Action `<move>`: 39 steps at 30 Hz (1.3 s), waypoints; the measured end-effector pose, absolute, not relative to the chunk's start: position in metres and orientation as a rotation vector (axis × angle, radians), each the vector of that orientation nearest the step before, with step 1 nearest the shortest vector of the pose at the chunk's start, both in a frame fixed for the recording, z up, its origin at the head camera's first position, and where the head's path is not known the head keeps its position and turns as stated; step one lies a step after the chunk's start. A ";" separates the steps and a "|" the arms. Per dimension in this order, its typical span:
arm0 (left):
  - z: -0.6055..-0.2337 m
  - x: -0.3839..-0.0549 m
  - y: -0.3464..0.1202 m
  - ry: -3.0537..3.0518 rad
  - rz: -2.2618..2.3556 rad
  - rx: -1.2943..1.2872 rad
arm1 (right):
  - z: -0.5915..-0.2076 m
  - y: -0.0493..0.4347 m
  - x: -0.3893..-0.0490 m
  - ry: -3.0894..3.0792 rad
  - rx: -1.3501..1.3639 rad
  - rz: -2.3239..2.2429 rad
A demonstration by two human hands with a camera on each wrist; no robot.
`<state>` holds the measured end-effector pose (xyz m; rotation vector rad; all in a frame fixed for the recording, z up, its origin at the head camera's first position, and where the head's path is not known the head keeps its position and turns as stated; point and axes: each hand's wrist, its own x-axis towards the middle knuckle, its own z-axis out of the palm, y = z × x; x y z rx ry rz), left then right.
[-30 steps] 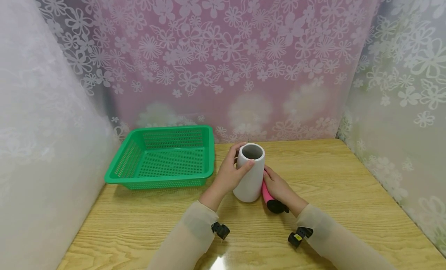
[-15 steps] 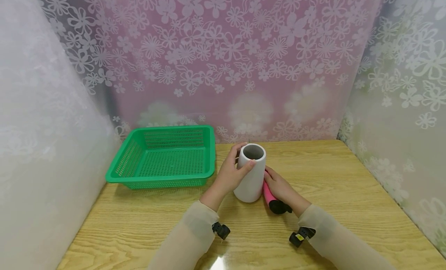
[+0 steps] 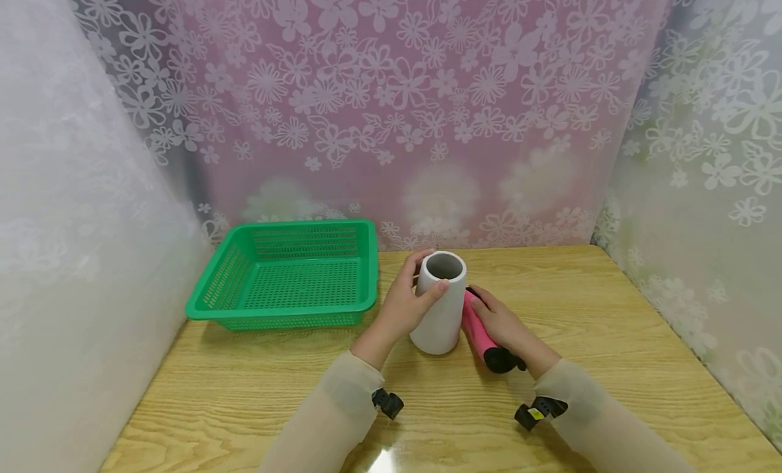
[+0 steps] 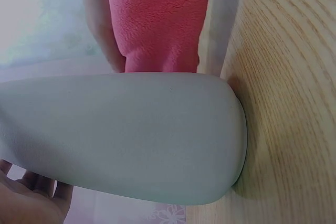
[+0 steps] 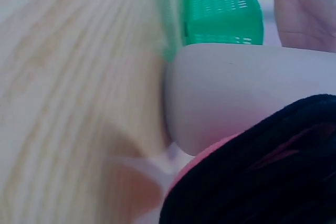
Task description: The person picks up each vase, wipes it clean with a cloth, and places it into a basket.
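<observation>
A tall white vase [image 3: 436, 320] stands upright on the wooden table, its round mouth facing up. My left hand [image 3: 403, 303] grips its upper part, with the thumb near the rim and the fingers round the far side. Just right of the vase, my right hand [image 3: 502, 324] holds a pink fleecy cloth [image 3: 476, 327] with black ends, slanting down toward me. In the left wrist view the pink fleece [image 4: 160, 27] shows beyond the vase's side. The cloth's black end [image 5: 257, 177] fills the lower right of the right wrist view; my right fingers are mostly hidden behind the cloth.
A green perforated plastic basket [image 3: 299, 317] sits to the left on the wooden table [image 3: 580, 310]. Flower-patterned sheeting [image 3: 391, 120] hangs behind the table and along both sides. Each wrist wears a small black camera.
My right hand has moved a little to the right with the pink cloth, pulling back slightly from the vase's side. The left hand and the vase stay in place.
</observation>
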<state>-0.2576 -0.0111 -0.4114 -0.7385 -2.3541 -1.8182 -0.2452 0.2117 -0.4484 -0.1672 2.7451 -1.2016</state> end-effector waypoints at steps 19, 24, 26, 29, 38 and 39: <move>-0.411 -0.261 -0.008 -2.331 -1.847 -0.731 | -0.391 0.227 -0.233 2.789 -0.208 -1.337; -0.411 -0.260 -0.008 -2.339 -1.842 -0.722 | -0.377 0.227 -0.227 2.790 -0.251 -1.414; -0.411 -0.260 -0.008 -2.338 -1.839 -0.722 | -0.372 0.227 -0.225 2.807 -0.280 -1.430; -0.412 -0.261 -0.008 -2.339 -1.838 -0.721 | -0.366 0.226 -0.222 2.823 -0.282 -1.444; -0.412 -0.261 -0.007 -2.345 -1.851 -0.725 | -0.357 0.222 -0.220 2.853 -0.288 -1.520; -0.412 -0.262 -0.007 -2.343 -1.852 -0.727 | -0.357 0.221 -0.220 2.860 -0.297 -1.532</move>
